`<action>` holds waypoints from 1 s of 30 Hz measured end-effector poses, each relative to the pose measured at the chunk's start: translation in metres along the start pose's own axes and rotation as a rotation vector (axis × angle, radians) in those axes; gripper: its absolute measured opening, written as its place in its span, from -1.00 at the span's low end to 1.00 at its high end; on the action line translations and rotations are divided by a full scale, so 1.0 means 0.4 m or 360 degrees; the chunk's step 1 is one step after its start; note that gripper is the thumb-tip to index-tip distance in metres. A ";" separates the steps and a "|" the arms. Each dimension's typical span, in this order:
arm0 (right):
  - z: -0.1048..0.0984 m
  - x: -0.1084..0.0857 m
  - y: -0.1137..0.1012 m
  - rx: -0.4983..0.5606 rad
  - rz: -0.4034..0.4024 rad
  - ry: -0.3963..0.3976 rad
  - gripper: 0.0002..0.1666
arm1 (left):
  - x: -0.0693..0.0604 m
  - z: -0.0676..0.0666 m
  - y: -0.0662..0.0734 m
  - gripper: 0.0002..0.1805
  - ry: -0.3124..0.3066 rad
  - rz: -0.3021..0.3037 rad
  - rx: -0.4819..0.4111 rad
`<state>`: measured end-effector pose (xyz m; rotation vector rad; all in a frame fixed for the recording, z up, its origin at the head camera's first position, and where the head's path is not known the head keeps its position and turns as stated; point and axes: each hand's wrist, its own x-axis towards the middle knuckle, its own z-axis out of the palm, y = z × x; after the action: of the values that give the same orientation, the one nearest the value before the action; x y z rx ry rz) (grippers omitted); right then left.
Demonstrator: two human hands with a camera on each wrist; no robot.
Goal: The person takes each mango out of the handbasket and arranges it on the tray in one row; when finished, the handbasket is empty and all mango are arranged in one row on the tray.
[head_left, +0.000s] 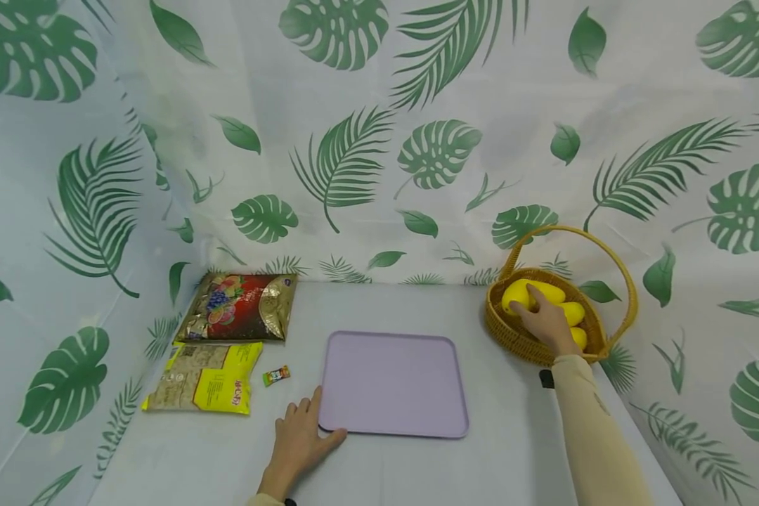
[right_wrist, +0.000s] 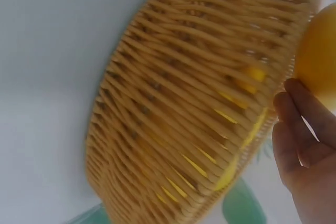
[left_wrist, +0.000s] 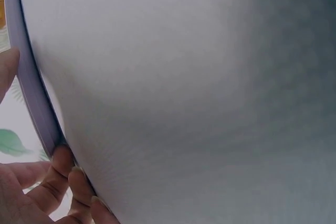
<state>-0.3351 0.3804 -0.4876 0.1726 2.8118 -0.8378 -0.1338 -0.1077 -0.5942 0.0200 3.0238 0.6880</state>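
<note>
At the right, my right hand (head_left: 547,323) reaches over the wicker basket (head_left: 512,341) and grips a yellow mango (head_left: 515,292) between thumb and fingers. In the right wrist view that mango shows at the basket's rim, with fingertips against it. Several other yellow mangoes (head_left: 572,313) lie inside the basket, partly behind the hand. My left hand (head_left: 299,439) rests at the near left corner of the light purple tray (head_left: 392,383), its thumb at the front edge and its fingers at the left edge. The left wrist view shows fingertips touching the tray's rim (left_wrist: 31,87).
Left of the tray lie a small candy packet (head_left: 276,375), a yellow and beige bag (head_left: 205,377) and a red and gold bag (head_left: 240,307). The basket's tall handle (head_left: 626,281) arches above the mangoes. A leaf-patterned curtain (head_left: 367,176) borders the table.
</note>
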 end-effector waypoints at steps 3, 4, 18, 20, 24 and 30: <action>-0.004 -0.020 -0.015 0.0012 -0.0049 0.0047 0.20 | -0.001 0.002 -0.001 0.09 0.0001 -0.0001 -0.0001; -0.005 -0.027 -0.020 0.0009 -0.0064 0.0060 0.19 | 0.000 0.004 -0.001 0.09 -0.0001 -0.0003 0.0002; 0.027 -0.104 -0.096 0.0012 -0.0309 0.0184 0.06 | -0.001 0.002 0.000 0.08 0.0014 0.0002 0.0003; 0.039 -0.114 -0.105 0.0022 -0.0329 0.0195 0.05 | -0.001 0.003 0.000 0.08 0.0012 -0.0002 0.0007; 0.068 -0.129 -0.117 0.0024 -0.0379 0.0228 0.01 | -0.001 0.003 -0.001 0.09 -0.0014 -0.0018 0.0008; 0.123 -0.141 -0.136 -0.0033 -0.0505 0.0314 -0.05 | 0.000 0.002 -0.001 0.09 -0.0032 -0.0027 -0.0008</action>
<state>-0.2815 0.3048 -0.4863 -0.2121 3.0823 -0.8983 -0.1338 -0.1077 -0.5952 0.0009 2.9993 0.6901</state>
